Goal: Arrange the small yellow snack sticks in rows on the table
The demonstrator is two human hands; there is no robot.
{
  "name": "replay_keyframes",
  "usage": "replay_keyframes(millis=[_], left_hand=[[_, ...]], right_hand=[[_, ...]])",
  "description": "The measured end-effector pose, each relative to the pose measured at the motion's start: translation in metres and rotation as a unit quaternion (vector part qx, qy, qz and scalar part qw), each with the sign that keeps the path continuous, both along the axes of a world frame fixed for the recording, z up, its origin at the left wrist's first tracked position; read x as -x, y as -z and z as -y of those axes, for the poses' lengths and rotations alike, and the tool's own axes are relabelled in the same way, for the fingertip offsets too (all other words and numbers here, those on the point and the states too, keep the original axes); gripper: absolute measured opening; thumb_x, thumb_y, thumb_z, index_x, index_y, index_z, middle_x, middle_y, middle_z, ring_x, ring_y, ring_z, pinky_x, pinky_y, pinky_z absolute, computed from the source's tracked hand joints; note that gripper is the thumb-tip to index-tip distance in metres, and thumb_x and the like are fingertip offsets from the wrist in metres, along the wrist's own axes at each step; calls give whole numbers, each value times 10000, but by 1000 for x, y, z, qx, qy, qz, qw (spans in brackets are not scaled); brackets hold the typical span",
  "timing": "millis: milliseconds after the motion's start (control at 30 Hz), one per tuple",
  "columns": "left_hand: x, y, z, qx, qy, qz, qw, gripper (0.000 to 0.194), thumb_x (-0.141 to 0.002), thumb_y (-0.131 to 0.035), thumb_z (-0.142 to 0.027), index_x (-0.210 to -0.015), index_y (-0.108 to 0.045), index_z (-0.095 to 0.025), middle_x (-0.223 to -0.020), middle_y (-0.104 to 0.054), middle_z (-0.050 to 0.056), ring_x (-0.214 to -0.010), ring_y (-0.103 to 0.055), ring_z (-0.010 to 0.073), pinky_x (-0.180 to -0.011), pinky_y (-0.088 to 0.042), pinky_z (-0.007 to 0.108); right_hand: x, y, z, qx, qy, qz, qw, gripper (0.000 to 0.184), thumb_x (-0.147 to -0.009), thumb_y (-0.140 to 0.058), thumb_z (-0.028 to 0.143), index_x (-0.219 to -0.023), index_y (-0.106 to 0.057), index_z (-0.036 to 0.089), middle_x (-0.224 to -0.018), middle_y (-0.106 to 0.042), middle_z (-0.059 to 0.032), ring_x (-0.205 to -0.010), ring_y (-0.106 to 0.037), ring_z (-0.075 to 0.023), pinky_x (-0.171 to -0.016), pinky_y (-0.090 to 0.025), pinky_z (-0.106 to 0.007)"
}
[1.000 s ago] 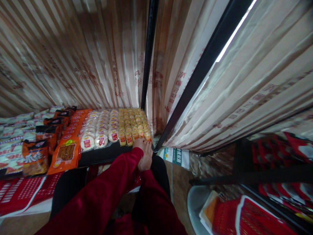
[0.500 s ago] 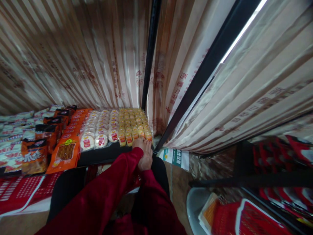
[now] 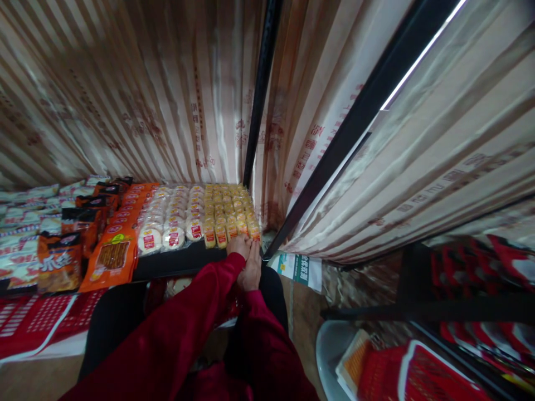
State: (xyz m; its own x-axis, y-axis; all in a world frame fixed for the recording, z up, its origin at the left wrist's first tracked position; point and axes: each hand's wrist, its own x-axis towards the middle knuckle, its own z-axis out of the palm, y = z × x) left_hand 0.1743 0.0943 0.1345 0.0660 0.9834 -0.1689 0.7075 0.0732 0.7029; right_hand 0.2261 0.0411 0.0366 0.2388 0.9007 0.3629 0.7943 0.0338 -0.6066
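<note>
My left hand (image 3: 238, 245) rests at the front right end of several rows of small yellow-wrapped snack packs (image 3: 225, 216). Close against it, my right hand (image 3: 251, 269) reaches up to the same front packs. Fingers of both hands are bent together around the lower front of the packs, partly hiding them and each other. Left of the yellow rows stand rows of round white cakes (image 3: 173, 237) in clear wrappers with red labels. Beyond those lie overlapping orange bags (image 3: 113, 253) with brown sticks showing through a window.
Orange and black snack bags (image 3: 59, 260) and white packets (image 3: 19, 245) fill the shelf's left. A black shelf edge (image 3: 167, 263) runs before my knees. Dark metal posts (image 3: 259, 100) and pleated curtains (image 3: 184, 83) stand behind. Red baskets (image 3: 37, 323), (image 3: 384, 373) flank me.
The view has shifted very slightly. Both hands stay at the front of the yellow packs, drawn a little closer together.
</note>
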Motion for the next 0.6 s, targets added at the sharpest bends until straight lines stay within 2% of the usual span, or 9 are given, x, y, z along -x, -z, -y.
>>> replay_keyframes(millis=[167, 267, 367, 600], left_hand=[[2, -2, 5, -5, 21, -28, 999, 243, -835, -461, -282, -835, -668, -155, -843, -685, 87, -741, -593, 160, -649, -407, 233], [3, 3, 7, -16, 22, -29, 999, 246, -842, -446, -275, -856, -662, -158, -864, -687, 83, -766, -602, 162, -666, -410, 236], [6, 9, 10, -25, 15, -35, 999, 251, -846, -434, -291, -863, -655, -172, -862, -688, 73, -772, -608, 165, -668, -414, 244], [26, 23, 35, -39, 12, -16, 999, 233, -856, -409, -289, -875, -629, -212, -846, -682, 22, -767, -601, 125, -701, -410, 214]], right_hand=[[-1, 3, 0, -7, -4, -10, 1000, 785, -756, -467, 344, -1404, -152, 32, -1430, -242, -233, -1307, -278, -291, -981, -327, -400], [-2, 2, 1, -9, -10, -7, 1000, 789, -751, -473, 363, -1388, -181, 1, -1419, -253, -249, -1314, -260, -294, -986, -323, -399], [1, 0, 6, -19, -14, -2, 1000, 779, -747, -476, 355, -1390, -185, 25, -1417, -265, -236, -1310, -269, -285, -987, -323, -405], [25, -3, 30, -36, 14, -9, 999, 578, -803, -365, 218, -1357, -271, 86, -1322, -414, -202, -1231, -377, -250, -972, -337, -418]])
